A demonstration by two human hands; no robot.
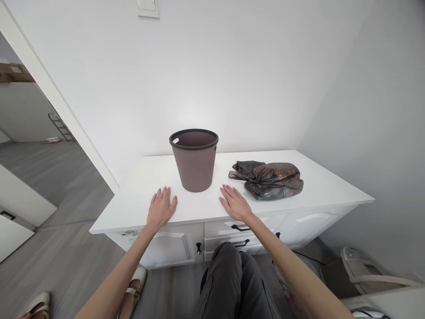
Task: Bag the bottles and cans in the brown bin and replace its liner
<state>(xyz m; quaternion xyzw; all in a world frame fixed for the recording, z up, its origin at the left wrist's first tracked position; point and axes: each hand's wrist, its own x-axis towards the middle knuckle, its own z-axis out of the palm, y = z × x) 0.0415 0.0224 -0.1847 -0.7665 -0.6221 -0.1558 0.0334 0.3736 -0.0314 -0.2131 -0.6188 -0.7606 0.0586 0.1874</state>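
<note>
My left hand point(161, 207) lies flat on the white cabinet top point(129, 201), fingers stretched out and holding nothing. A brown trash can point(195, 168) with a dark rim stands upright between my hands, against the back of the top, and neither hand touches it. My right hand point(235, 203) also rests palm down near the front edge, its fingers extended. Just to its right sits a dark, see-through plastic bag point(275, 180), knotted at its left end and filled with things I cannot make out.
Drawers with black handles point(241, 227) and cabinet doors point(166, 249) are below the top. A light switch point(148, 8) is on the white wall. At lower right is a beige appliance point(365, 270). On the left, a doorway opens onto grey floor, with shoes point(136, 283) lower down.
</note>
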